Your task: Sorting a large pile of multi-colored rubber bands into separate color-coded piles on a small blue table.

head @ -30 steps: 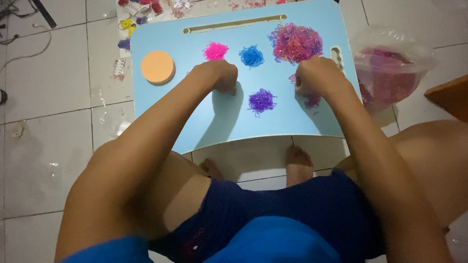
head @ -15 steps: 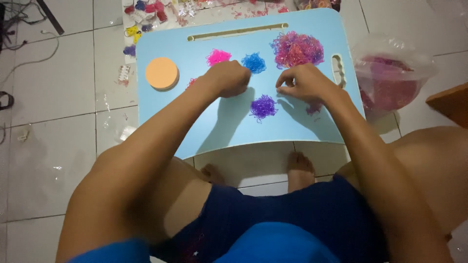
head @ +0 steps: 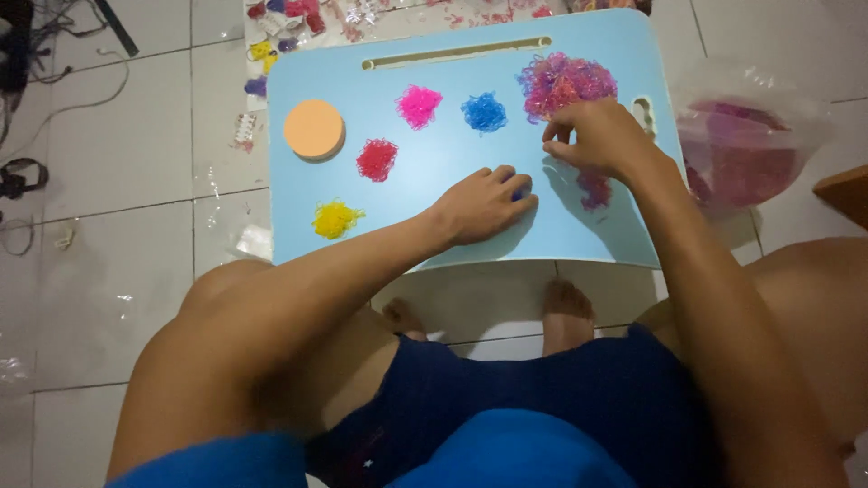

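A light blue lap table (head: 425, 172) carries small heaps of tiny elastic bands: pink (head: 419, 106), blue (head: 485, 112), red (head: 376, 159), yellow (head: 335, 219) and a big mixed pink-purple heap (head: 565, 81). My left hand (head: 484, 204) lies low on the table with its fingers curled over the purple heap, hiding all but a purple speck at the fingertips. My right hand (head: 599, 137) pinches thumb and forefinger at the near edge of the mixed heap. A few pink-purple bands (head: 594, 190) lie under its wrist.
An orange round disc (head: 314, 129) sits at the table's left. A clear plastic bag of reddish bands (head: 741, 149) lies on the tiled floor to the right. Small coloured bits (head: 280, 23) and cables (head: 27, 63) lie beyond the table. My bare feet show under its near edge.
My left hand moved from near the blue heap down onto the purple heap, uncovering the red and yellow heaps. My right hand moved back up to the mixed heap.
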